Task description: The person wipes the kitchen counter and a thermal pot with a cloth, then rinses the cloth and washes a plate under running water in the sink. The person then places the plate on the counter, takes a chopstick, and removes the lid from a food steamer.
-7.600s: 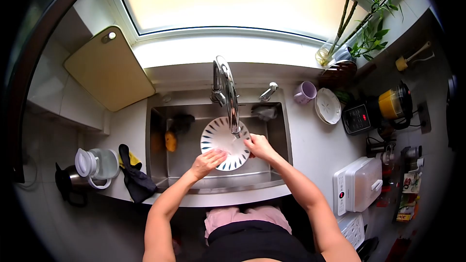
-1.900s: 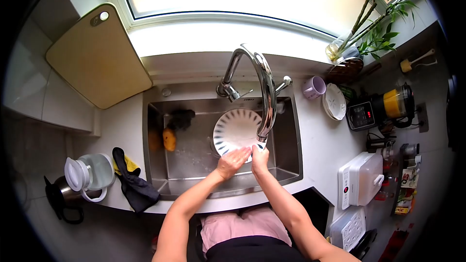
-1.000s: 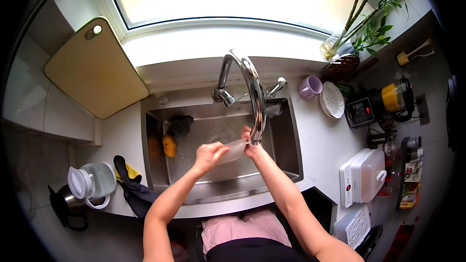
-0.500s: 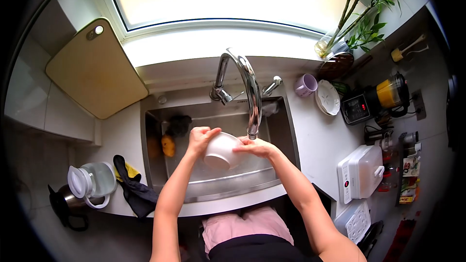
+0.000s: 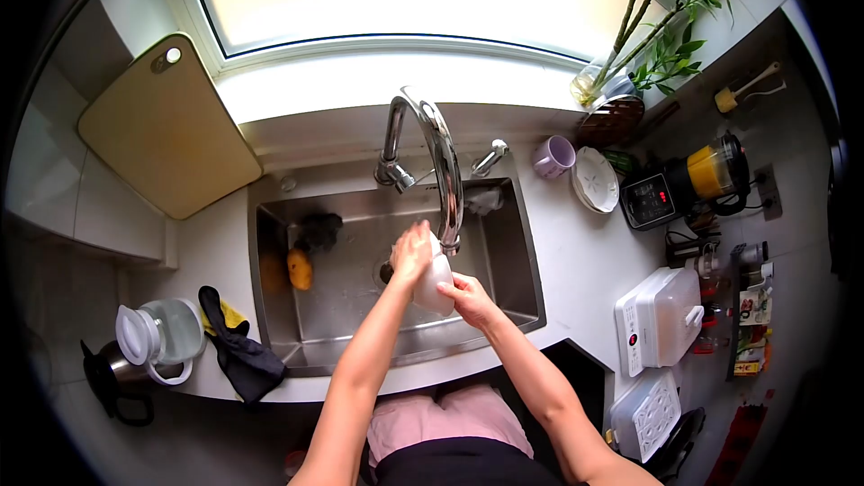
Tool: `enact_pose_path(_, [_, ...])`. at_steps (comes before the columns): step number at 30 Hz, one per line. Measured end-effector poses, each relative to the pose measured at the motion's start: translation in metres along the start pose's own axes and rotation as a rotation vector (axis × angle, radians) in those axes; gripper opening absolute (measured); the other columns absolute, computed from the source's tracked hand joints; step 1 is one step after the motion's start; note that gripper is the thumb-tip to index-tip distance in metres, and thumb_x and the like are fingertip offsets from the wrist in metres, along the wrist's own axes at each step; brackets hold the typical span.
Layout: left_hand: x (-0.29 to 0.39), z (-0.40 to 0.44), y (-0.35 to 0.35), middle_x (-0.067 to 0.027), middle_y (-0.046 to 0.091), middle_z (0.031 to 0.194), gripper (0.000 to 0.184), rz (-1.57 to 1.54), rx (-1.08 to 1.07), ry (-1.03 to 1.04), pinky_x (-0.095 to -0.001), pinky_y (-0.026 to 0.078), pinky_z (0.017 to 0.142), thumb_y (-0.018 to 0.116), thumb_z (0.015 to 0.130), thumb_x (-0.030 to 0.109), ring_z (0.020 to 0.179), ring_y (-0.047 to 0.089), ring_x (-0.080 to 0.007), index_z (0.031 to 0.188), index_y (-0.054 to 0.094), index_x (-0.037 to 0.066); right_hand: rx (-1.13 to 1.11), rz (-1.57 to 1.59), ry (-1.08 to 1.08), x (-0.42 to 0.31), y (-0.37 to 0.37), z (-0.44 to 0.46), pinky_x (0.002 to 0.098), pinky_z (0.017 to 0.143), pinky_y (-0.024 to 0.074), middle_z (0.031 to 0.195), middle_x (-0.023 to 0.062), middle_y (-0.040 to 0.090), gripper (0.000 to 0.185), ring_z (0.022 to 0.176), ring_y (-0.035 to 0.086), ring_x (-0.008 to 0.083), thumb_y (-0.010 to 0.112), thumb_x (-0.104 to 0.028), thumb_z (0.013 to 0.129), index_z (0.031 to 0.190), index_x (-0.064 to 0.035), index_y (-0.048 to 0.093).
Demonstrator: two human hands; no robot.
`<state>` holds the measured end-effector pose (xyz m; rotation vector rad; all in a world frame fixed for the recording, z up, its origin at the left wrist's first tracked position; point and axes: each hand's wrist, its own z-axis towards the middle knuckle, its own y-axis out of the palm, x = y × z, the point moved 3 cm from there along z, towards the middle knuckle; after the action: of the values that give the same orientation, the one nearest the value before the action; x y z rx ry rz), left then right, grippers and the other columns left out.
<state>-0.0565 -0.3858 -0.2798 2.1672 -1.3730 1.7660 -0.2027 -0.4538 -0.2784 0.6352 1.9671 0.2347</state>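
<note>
A white bowl (image 5: 436, 293) is tipped on its side over the sink (image 5: 360, 342), under the spout of the curved chrome faucet (image 5: 441, 144). My right hand (image 5: 470, 299) grips it from the right, thumb on its outer wall. Against the bowl's left side lies my left hand (image 5: 412, 256), fingers stretched out and pointing toward the faucet; part of this hand's contact with the bowl is hidden. A yellow oblong fruit or vegetable (image 5: 300, 269) rests in the sink's left part, beside a dark crumpled thing (image 5: 319, 231).
Left of the sink stand a cutting board (image 5: 166, 130), a clear pitcher (image 5: 175, 328) and a dark cloth (image 5: 241, 360). On the right are a purple mug (image 5: 554, 157), white plates (image 5: 595, 180), a blender (image 5: 688, 182) and a white lidded appliance (image 5: 661, 315).
The bowl has turned from bottom-forward to edge-on and shifted slightly right. My left hand has left its thumb grip on the rim and now lies stretched along the bowl's side.
</note>
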Motion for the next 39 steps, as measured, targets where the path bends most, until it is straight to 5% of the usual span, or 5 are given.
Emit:
enact_pose_path(15, [0.001, -0.021, 0.020, -0.0197, 0.061, 0.120, 0.049, 0.245, 0.606, 0.342, -0.0479, 0.045, 0.094, 0.041, 0.096, 0.041, 0.114, 0.056, -0.0404, 0.122, 0.058, 0.002, 0.074, -0.014, -0.178, 0.017, 0.007, 0.017, 0.0279, 0.084, 0.0483, 0.107, 0.0038, 0.065, 0.032, 0.094, 0.060, 0.0110, 0.063, -0.018, 0.093, 0.118, 0.0014, 0.060])
enact_pose_path(18, [-0.060, 0.041, 0.022, -0.0249, 0.065, 0.104, 0.060, -0.225, -0.129, -0.063, -0.0477, 0.045, 0.093, 0.032, 0.097, 0.047, 0.105, 0.060, -0.0405, 0.109, 0.064, -0.002, 0.075, -0.042, -0.130, 0.007, 0.020, -0.005, 0.0278, 0.084, 0.0479, 0.106, 0.0038, 0.065, 0.030, 0.094, 0.059, 0.0104, 0.062, -0.017, 0.094, 0.117, 0.0020, 0.060])
enact_pose_path(29, [-0.018, 0.021, 0.000, -0.0242, 0.066, 0.102, 0.057, -0.081, -0.057, -0.080, -0.0485, 0.047, 0.091, 0.036, 0.097, 0.048, 0.100, 0.062, -0.0422, 0.109, 0.066, 0.002, 0.141, 0.009, -0.114, 0.000, 0.020, -0.003, 0.0261, 0.084, 0.0463, 0.108, 0.0034, 0.065, 0.027, 0.095, 0.058, 0.0094, 0.061, -0.015, 0.094, 0.115, 0.0026, 0.062])
enact_pose_path(33, [0.026, -0.029, 0.014, -0.0210, 0.056, 0.125, 0.053, 0.238, 0.604, 0.314, -0.0490, 0.043, 0.097, 0.065, 0.084, 0.032, 0.117, 0.052, -0.0394, 0.126, 0.051, 0.003, 0.169, -0.037, -0.170, 0.029, -0.004, 0.023, 0.0288, 0.091, 0.0470, 0.111, 0.0068, 0.065, 0.028, 0.100, 0.060, 0.0130, 0.058, -0.011, 0.095, 0.119, 0.0029, 0.058])
enact_pose_path(39, [-0.046, 0.047, 0.014, -0.0281, 0.064, 0.106, 0.066, -0.163, -0.222, -0.177, -0.0500, 0.046, 0.091, 0.026, 0.098, 0.049, 0.105, 0.060, -0.0420, 0.110, 0.064, -0.003, 0.153, -0.021, -0.113, -0.007, 0.026, -0.009, 0.0246, 0.083, 0.0467, 0.105, 0.0033, 0.065, 0.028, 0.093, 0.058, 0.0084, 0.061, -0.015, 0.094, 0.115, 0.0031, 0.061])
